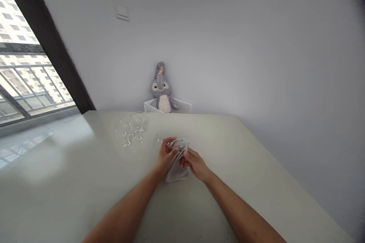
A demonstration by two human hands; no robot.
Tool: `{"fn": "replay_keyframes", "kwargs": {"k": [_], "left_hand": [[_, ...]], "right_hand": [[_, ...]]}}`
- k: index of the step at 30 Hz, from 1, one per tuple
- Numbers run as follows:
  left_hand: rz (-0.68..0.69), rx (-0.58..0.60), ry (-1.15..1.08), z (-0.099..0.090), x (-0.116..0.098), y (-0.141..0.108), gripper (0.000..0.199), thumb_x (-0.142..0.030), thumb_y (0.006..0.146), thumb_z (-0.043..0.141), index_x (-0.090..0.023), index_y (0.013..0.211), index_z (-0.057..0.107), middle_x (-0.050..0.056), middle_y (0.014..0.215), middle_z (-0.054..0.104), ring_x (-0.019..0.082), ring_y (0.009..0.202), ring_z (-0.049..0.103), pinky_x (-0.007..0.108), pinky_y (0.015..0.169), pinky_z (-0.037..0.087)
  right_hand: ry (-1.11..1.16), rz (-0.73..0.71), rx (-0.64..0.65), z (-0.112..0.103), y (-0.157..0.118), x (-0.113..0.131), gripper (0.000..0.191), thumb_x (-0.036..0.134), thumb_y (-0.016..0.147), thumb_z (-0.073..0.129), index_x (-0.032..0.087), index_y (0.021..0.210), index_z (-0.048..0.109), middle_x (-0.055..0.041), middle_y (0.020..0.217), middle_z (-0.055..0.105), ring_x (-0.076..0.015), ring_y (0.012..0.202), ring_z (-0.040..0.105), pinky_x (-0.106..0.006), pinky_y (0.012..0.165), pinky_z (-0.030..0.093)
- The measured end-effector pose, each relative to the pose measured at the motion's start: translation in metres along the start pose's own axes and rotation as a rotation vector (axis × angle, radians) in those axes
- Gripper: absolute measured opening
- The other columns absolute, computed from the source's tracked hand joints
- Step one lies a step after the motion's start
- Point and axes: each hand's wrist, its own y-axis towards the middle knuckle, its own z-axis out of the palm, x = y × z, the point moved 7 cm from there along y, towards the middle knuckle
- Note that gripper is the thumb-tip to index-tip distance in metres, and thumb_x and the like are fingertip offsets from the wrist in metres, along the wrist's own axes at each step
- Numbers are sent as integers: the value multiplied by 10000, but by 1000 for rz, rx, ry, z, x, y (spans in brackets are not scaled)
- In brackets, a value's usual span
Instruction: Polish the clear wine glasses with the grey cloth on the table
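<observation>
Head view, left hand: fingers closed round a stemmed wine glass – held sideways at the white table, foot pointing left.
Right hand: pinching a pale grey cloth against the bowl end; the cloth hangs toward the person.
Clear stemmed glasses: clustered left of the hands.
Plush rabbit: in a white perforated basket – beyond the table's far edge.

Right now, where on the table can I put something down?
Bare tabletop lies between the right forearm and the table's right edge, and left of the left forearm. It's crowded at the clustered glasses and around both hands, with the held glass and cloth.
</observation>
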Motion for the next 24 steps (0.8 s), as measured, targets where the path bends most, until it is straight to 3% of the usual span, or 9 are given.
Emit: {"fn": "replay_keyframes", "kwargs": {"k": [4, 8, 11, 13, 15, 17, 19, 22, 24], "left_hand": [[31, 100, 89, 9, 2, -5, 463, -310, 655, 667, -189, 1067, 492, 42, 959, 569, 124, 766, 532, 241, 687, 429], [-88, 232, 7, 14, 7, -7, 542, -257, 695, 618, -194, 1199, 429, 37, 891, 571, 135, 777, 526, 254, 704, 423], [-167, 338, -40, 13, 7, -6, 590, -223, 693, 614, -216, 1247, 409, 56, 1007, 563, 164, 893, 519, 283, 789, 413], [-158, 356, -30, 8, 6, -3, 594, -249, 706, 619, -224, 1260, 407, 64, 1070, 546, 171, 943, 509, 298, 836, 401], [-179, 366, 9, 4, 10, 0, 606, -323, 733, 601, -212, 1285, 378, 63, 1004, 569, 163, 887, 531, 321, 826, 419], [-233, 351, 106, 0, 17, 2, 571, -426, 761, 540, -176, 1259, 417, 57, 886, 592, 155, 781, 549, 339, 759, 454], [-254, 314, 208, -3, 19, 3, 528, -494, 785, 462, -158, 1191, 493, 74, 909, 596, 170, 794, 550, 343, 735, 466], [-204, 335, 207, 2, 9, 0, 507, -464, 787, 480, -214, 1227, 457, 80, 1120, 540, 187, 974, 509, 331, 835, 428], [-161, 395, 155, 9, 0, -3, 558, -399, 759, 554, -239, 1271, 398, 67, 1140, 533, 179, 1011, 492, 319, 881, 397]], "right_hand": [[247, 60, -30, -2, 1, -11, 307, 436, 761, 568, 161, 896, 551, 58, 542, 493, -43, 338, 383, -209, 388, 418], [307, 137, 12, 5, -1, -15, 361, 462, 786, 518, 156, 976, 514, -25, 709, 600, -122, 485, 571, -244, 429, 472], [268, 148, 11, 8, -3, -14, 389, 493, 809, 453, 174, 1031, 482, -41, 759, 615, -150, 547, 609, -249, 440, 472], [88, 106, 28, 9, -4, -11, 399, 490, 822, 421, 180, 1066, 477, -52, 796, 622, -162, 594, 621, -267, 479, 482], [-246, 13, 26, 8, -5, -6, 372, 457, 807, 457, 179, 1046, 514, -68, 851, 629, -183, 694, 625, -303, 579, 496], [-585, -101, -21, 6, -6, 0, 293, 407, 759, 534, 178, 937, 577, -77, 883, 634, -209, 805, 607, -336, 701, 482], [-688, -130, -68, 1, -6, 2, 222, 379, 727, 573, 179, 819, 600, -72, 824, 643, -213, 800, 602, -346, 737, 468], [-269, 31, -103, -9, -3, -9, 262, 415, 757, 534, 172, 846, 578, -42, 686, 629, -171, 590, 606, -324, 610, 493], [64, 119, -130, -10, -2, -14, 308, 442, 778, 503, 163, 899, 553, -22, 651, 613, -138, 498, 584, -292, 538, 490]]}}
